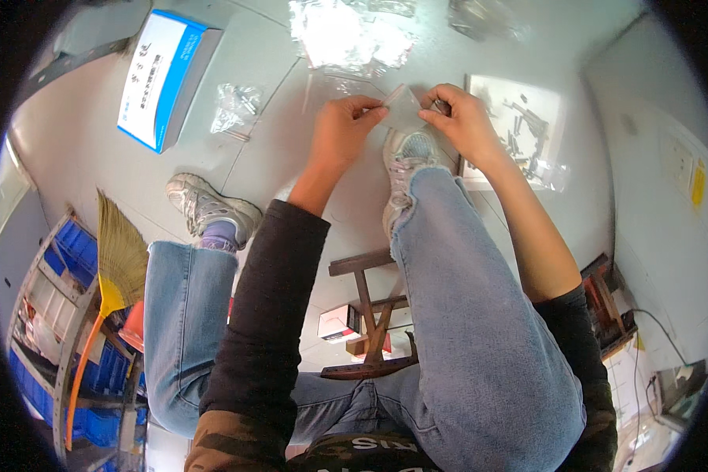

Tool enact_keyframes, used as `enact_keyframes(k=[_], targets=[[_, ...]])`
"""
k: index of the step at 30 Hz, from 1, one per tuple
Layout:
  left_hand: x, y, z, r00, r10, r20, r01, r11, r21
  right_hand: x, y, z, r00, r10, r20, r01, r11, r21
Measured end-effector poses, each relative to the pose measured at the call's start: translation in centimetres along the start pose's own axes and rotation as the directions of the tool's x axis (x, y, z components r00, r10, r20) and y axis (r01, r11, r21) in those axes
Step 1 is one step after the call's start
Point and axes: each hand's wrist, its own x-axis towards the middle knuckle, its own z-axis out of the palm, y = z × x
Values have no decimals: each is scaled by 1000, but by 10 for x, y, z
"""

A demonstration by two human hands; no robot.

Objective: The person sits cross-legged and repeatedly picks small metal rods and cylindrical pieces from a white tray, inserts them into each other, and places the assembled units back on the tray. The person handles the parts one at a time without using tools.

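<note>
Small clear bag (403,106): pinched at its two upper corners and held taut above the floor (275,71), just over the right shoe (405,169).
Left hand (342,126): fingertips closed on the bag's left edge.
Right hand (460,118): fingertips closed on its right edge.
White tray (519,118): small dark metal parts, just beside the right hand, within reach.
Heap of clear bags (346,35): beyond the hands.
Blue-and-white box (165,75): well to the left.

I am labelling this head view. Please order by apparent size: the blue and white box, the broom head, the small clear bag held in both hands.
Largest to smallest:
1. Blue and white box
2. Broom head, nearly as big, so this order is unsure
3. Small clear bag, pinched by the left hand and right hand
</note>
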Motion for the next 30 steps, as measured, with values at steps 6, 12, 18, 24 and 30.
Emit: enact_keyframes(k=[6, 12, 18, 24, 30], targets=[[-16, 27, -5, 998, -47, 49, 40, 990, 138, -38, -20, 13, 943, 284, -170, -246, 945, 213], [-53, 28, 10, 994, -100, 53, 91, 984, 156, -55, -23, 46, 971, 234, -44, -186, 859, 476], [-58, 19, 13, 984, -176, 26, 173, 982, 80, -60, -26, 43, 987, 117, -113, -67, 924, 377], [-53, 22, 17, 952, -266, 149, 294, 931, -216, -60, -21, 32, 989, 120, -82, -86, 940, 331], [-53, 32, 16, 956, -243, 162, 279, 923, -265, -68, -16, 24, 971, 229, -65, -190, 911, 366]])
